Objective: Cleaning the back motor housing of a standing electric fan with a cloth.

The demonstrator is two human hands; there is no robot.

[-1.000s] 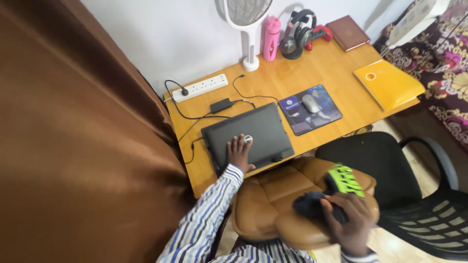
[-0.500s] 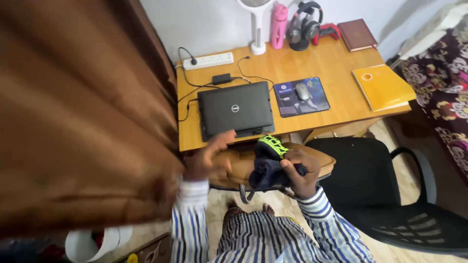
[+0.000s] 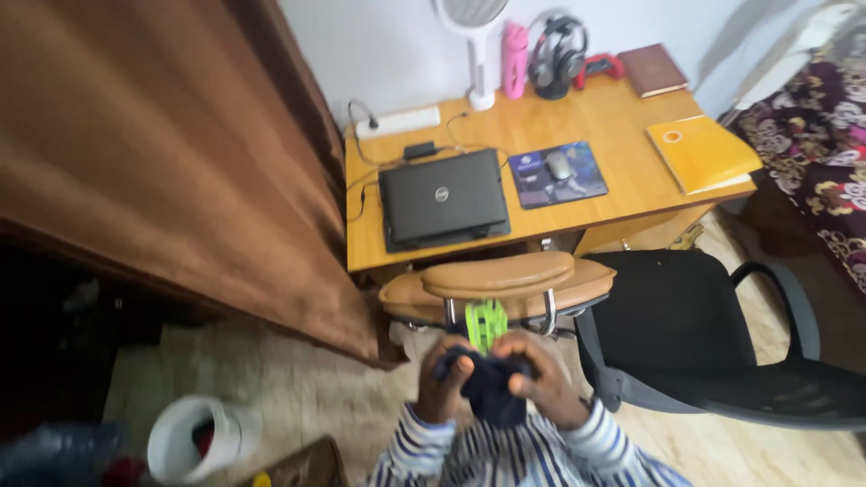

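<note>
Both hands have come together since the earlier frame: the left hand (image 3: pixel 444 386), which was near the laptop (image 3: pixel 442 197), now joins the right hand (image 3: pixel 534 390) on the cloth (image 3: pixel 490 390), and the view has pulled back from the desk (image 3: pixel 622 117). The cloth is low, in front of the tan chair (image 3: pixel 505 281) and well apart from the desk.

Fingers of both hands are closed on the dark cloth, each on one side, thumbs on top. A green part (image 3: pixel 486 322) of it stands up toward the chair.

I judge the cloth soft and light, not fragile and not slippery; it will sag and fold, so it is best to hold it at two edges or corners.

Counted: one cloth, two chairs (one tan, one black (image 3: pixel 686 316)), one laptop, one mouse (image 3: pixel 558 165) on one pad, one yellow notebook (image 3: pixel 702 153), one brown book (image 3: pixel 656 68), one pink bottle (image 3: pixel 514 54), one headphone (image 3: pixel 557 56), one power strip (image 3: pixel 398 122), one white bucket (image 3: pixel 185 438) left of the chair.
</note>
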